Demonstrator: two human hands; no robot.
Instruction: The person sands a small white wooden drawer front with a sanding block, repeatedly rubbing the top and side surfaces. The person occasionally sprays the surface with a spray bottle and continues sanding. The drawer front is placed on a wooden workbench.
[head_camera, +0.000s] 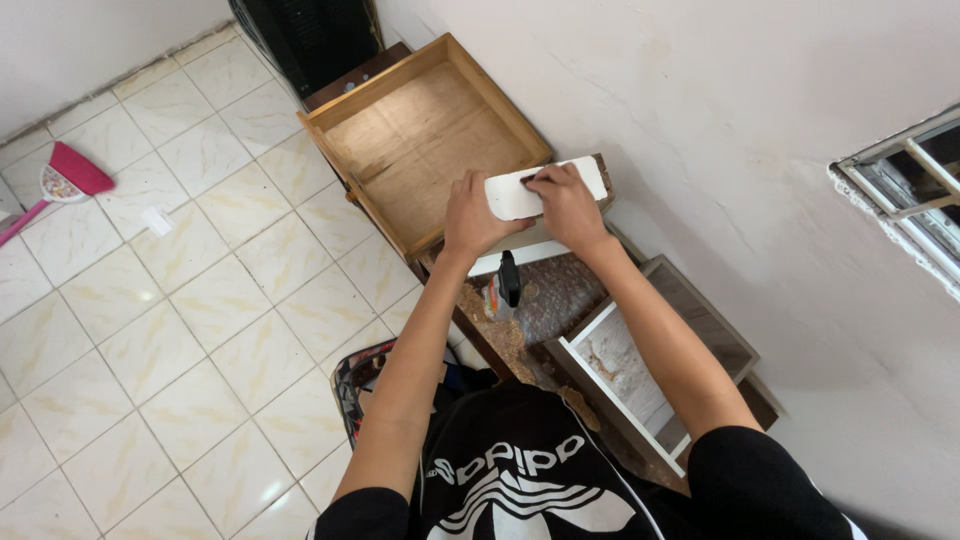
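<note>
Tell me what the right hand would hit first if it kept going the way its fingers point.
The right hand points left along the white panel, so it would likely meet the left hand gripping the panel's other end; depth is hard to judge.

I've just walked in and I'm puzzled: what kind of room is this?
Probably a room in a home, under repair: cream tiled floor, a pulled-out wooden drawer, a barred window in a rough plastered wall.
</note>
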